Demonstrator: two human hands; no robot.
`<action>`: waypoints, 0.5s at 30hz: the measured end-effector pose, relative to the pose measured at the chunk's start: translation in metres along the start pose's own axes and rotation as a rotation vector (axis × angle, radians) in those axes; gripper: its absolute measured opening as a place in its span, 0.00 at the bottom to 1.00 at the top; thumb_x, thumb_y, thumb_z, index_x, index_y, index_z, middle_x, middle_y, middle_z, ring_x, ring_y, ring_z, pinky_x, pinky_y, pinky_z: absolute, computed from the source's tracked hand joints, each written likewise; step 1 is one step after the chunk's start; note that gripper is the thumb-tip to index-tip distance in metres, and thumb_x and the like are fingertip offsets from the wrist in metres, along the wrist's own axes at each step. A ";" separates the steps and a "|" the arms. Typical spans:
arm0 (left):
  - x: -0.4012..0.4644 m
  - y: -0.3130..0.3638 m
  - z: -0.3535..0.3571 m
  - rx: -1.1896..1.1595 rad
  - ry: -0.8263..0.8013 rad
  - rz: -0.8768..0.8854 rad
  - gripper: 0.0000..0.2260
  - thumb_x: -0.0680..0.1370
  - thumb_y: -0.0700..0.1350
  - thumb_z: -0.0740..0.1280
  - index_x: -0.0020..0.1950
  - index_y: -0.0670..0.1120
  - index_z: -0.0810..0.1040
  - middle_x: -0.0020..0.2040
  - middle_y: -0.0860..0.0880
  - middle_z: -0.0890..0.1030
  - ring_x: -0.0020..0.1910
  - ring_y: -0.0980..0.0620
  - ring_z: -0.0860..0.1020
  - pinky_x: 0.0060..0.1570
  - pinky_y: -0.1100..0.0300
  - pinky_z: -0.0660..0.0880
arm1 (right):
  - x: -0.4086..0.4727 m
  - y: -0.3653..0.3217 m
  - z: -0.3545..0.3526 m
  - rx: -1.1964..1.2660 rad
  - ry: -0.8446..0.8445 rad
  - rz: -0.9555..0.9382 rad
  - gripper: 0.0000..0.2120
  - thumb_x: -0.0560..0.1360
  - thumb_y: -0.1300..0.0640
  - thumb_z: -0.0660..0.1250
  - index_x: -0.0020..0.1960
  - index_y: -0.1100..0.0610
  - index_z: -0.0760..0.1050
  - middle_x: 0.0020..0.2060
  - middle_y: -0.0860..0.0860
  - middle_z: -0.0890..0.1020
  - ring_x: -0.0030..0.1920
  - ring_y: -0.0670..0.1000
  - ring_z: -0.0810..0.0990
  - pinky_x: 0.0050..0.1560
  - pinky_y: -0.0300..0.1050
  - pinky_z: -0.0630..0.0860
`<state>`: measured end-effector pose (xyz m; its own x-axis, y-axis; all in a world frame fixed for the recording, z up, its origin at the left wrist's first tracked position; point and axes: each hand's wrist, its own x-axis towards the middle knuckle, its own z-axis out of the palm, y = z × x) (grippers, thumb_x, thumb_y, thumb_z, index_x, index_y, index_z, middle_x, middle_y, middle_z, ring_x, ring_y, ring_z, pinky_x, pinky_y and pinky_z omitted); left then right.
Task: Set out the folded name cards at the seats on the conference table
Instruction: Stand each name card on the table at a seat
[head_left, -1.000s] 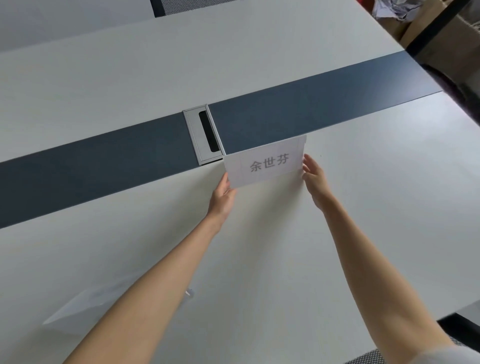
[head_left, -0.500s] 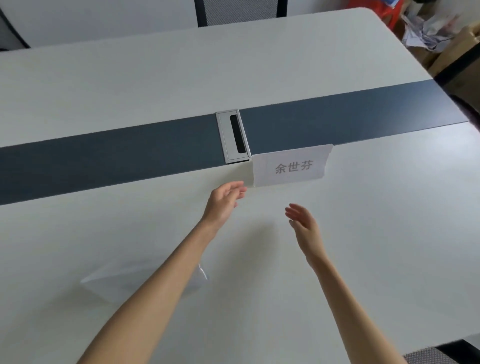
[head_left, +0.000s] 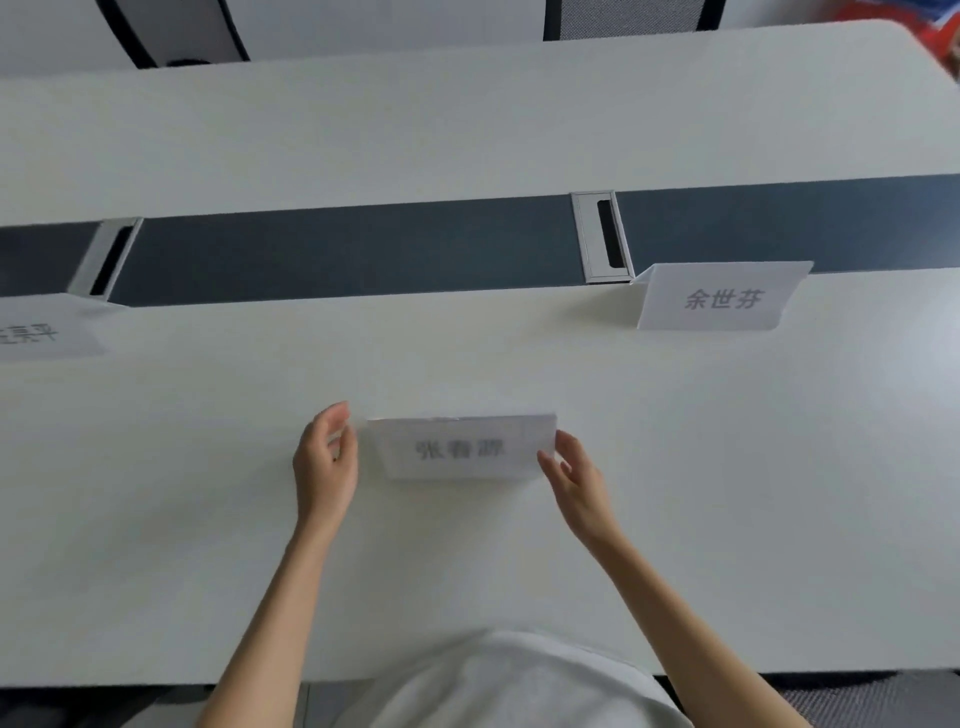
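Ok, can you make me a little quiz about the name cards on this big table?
1. How many name cards can you see on the table?
2. True or false: the left hand is pinching the middle card.
3. Which card stands right beside a metal cable slot: A the middle card, B the right card?

Key:
1. Three: the left card is cut off at the picture's edge.
2. False: its fingers are spread beside the card, apart from it. The right hand is open at the other end.
3. B.
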<state>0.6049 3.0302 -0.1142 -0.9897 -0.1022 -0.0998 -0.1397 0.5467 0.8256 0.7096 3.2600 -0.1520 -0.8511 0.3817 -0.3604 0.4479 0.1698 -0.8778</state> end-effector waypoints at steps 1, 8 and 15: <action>0.001 -0.011 0.000 0.017 -0.038 -0.045 0.13 0.76 0.35 0.59 0.60 0.35 0.72 0.60 0.35 0.76 0.59 0.40 0.75 0.57 0.57 0.69 | 0.001 -0.002 0.003 0.010 0.029 0.006 0.16 0.76 0.56 0.61 0.62 0.60 0.70 0.56 0.52 0.78 0.55 0.53 0.76 0.58 0.49 0.71; 0.004 -0.044 0.006 0.077 -0.368 -0.081 0.11 0.78 0.40 0.59 0.52 0.34 0.76 0.54 0.36 0.80 0.57 0.41 0.77 0.51 0.55 0.70 | -0.012 -0.006 0.021 0.030 0.170 0.053 0.12 0.77 0.55 0.59 0.58 0.58 0.73 0.48 0.51 0.80 0.48 0.49 0.77 0.43 0.37 0.69; 0.019 -0.045 -0.002 0.132 -0.474 0.136 0.11 0.78 0.41 0.58 0.58 0.40 0.73 0.50 0.38 0.82 0.46 0.42 0.79 0.37 0.61 0.62 | -0.053 0.004 0.043 0.056 0.298 0.071 0.09 0.77 0.56 0.59 0.54 0.56 0.75 0.44 0.51 0.80 0.44 0.50 0.77 0.36 0.25 0.68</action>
<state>0.5922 3.0019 -0.1524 -0.8996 0.3488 -0.2627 0.0190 0.6323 0.7745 0.7447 3.2018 -0.1499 -0.6970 0.6417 -0.3200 0.4801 0.0862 -0.8730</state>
